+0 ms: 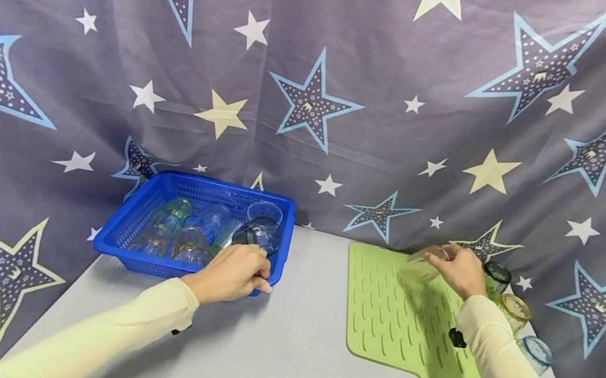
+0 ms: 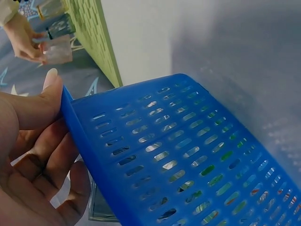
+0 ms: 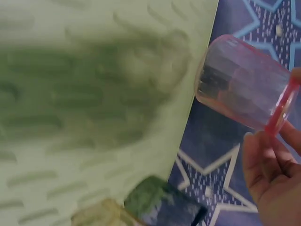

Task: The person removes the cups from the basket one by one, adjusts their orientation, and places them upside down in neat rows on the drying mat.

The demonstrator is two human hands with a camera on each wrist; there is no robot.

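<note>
With its fingers curled at the front right corner, my left hand [image 1: 240, 269] grips the rim of a blue plastic basket [image 1: 144, 264]. The left wrist view shows the thumb and fingers on either side of the rim of this slotted basket [image 2: 188, 141]. Several glasses lie inside it, among them a green one [image 1: 178, 207] and a dark one [image 1: 264, 236]. Over the far part of a green ribbed mat [image 1: 378, 317], my right hand [image 1: 459, 270] holds a clear pinkish glass [image 3: 244, 84] by its red-tinted rim. That glass is tilted and raised off the mat.
Along the mat's right side stand a dark green glass [image 1: 497, 278], an amber glass [image 1: 514, 312] and a light blue glass [image 1: 535, 354]. Pale tabletop [image 1: 293, 349] lies between basket and mat. A star-patterned curtain [image 1: 366, 38] hangs close behind and at both sides.
</note>
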